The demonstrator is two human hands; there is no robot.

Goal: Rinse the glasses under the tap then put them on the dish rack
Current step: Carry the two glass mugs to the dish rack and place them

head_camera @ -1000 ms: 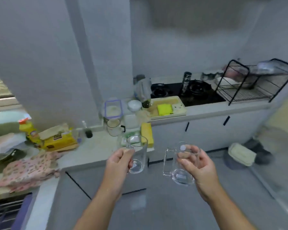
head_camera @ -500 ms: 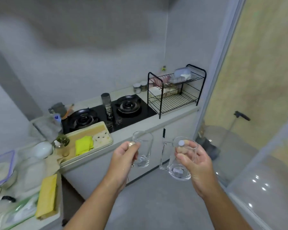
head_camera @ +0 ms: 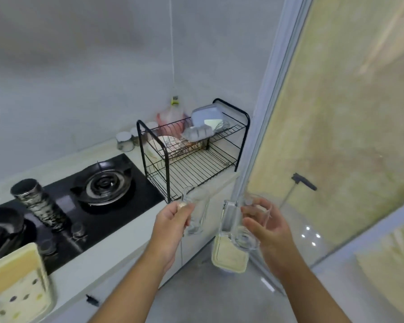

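Note:
My left hand [head_camera: 170, 223] grips a clear straight glass [head_camera: 197, 212] by its rim, held upright in front of the counter edge. Beside it, my right hand [head_camera: 269, 231] holds a clear glass mug [head_camera: 240, 226] with a square handle that points left. The two glasses hang side by side without touching. Behind them, on the counter's right end, stands the black two-tier wire dish rack [head_camera: 191, 164]. Its lower shelf is mostly bare at the front; dishes and plastic containers sit at its back and on the top shelf. No tap is in view.
A black gas hob [head_camera: 98, 194] lies left of the rack, with a patterned metal cup [head_camera: 36, 203] on it. A cream tray [head_camera: 16, 285] sits at the lower left. A glass sliding door [head_camera: 336, 136] stands at the right. A cream container [head_camera: 229, 257] rests on the floor.
The view has swung right, from the cluttered left counter to the hob and rack. The rack is now much closer. Both hands still hold their glasses in front of me.

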